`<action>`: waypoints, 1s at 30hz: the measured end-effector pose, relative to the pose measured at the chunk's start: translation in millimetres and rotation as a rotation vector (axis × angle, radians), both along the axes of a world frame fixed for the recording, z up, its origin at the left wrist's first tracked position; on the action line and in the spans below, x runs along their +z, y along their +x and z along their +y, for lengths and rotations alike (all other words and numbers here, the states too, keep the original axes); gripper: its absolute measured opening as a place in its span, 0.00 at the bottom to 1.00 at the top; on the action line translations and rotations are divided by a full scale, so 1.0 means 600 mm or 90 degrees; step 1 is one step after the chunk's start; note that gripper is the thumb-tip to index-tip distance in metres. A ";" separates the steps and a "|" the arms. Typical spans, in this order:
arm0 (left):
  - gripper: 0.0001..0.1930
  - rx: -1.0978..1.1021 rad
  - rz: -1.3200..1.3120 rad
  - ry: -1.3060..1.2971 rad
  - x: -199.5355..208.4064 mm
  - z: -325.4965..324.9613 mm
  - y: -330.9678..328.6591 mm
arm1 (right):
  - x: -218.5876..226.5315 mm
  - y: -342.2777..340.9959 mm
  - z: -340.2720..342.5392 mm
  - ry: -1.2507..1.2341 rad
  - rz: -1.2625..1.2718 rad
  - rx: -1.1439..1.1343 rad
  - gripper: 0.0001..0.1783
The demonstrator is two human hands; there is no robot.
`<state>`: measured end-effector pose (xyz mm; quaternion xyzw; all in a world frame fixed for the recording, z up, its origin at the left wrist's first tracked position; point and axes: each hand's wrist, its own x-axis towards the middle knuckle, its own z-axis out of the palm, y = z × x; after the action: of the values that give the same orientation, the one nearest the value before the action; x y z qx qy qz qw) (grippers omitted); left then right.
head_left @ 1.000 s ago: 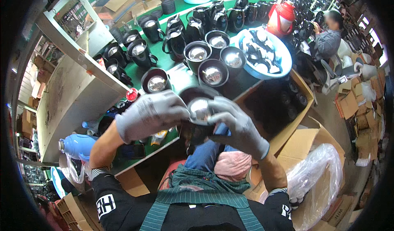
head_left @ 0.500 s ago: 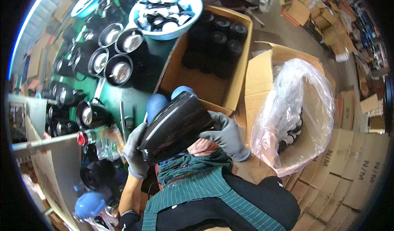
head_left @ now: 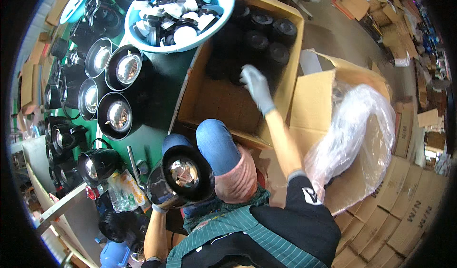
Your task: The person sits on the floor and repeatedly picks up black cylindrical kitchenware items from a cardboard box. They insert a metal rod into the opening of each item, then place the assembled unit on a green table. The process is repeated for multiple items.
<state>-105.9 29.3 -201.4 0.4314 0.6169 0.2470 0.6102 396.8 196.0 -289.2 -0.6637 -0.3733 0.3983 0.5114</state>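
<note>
My left hand (head_left: 160,208), in a grey glove, holds a black kettle body (head_left: 153,188) over my lap. The kettle body is tilted so that its round mouth faces up, and a shiny metal bottom shows inside. Most of the left hand's fingers are hidden behind it. My right hand (head_left: 257,88), also gloved, is stretched out over an open cardboard box (head_left: 223,105), its fingers extended with nothing in them. Several round black parts (head_left: 257,40) stand in the far half of that box, close to the right fingertips.
On the green bench (head_left: 159,85) stand several black kettle bodies (head_left: 117,116) and a light-blue basin (head_left: 227,23) heaped with black and white parts. To the right is a carton (head_left: 312,94) lined with a clear plastic bag (head_left: 350,130). Stacked flat cardboard (head_left: 381,223) lies at lower right.
My right hand has let go of the kettle body and moved up over the box. The left hand has turned the kettle body mouth-up and lowered it. The view has shifted.
</note>
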 end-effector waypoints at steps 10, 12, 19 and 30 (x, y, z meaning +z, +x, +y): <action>0.23 0.036 0.025 -0.092 -0.007 -0.051 0.015 | -0.237 0.237 0.285 -0.489 -0.832 -0.054 0.56; 0.24 0.022 0.019 -0.086 -0.005 -0.050 0.025 | -0.233 0.221 0.283 -0.426 -0.833 -0.049 0.49; 0.26 -0.081 -0.004 -0.028 -0.003 -0.013 0.048 | 0.100 -0.092 0.044 0.155 -0.108 0.076 0.41; 0.30 -0.375 -0.109 0.102 0.021 -0.003 0.034 | 0.270 -0.233 -0.257 0.297 0.030 0.519 0.55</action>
<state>-85.3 27.2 -188.8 0.6158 0.3902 0.1430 0.6694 257.2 41.6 -127.4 -0.3212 -0.6715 0.4871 0.4567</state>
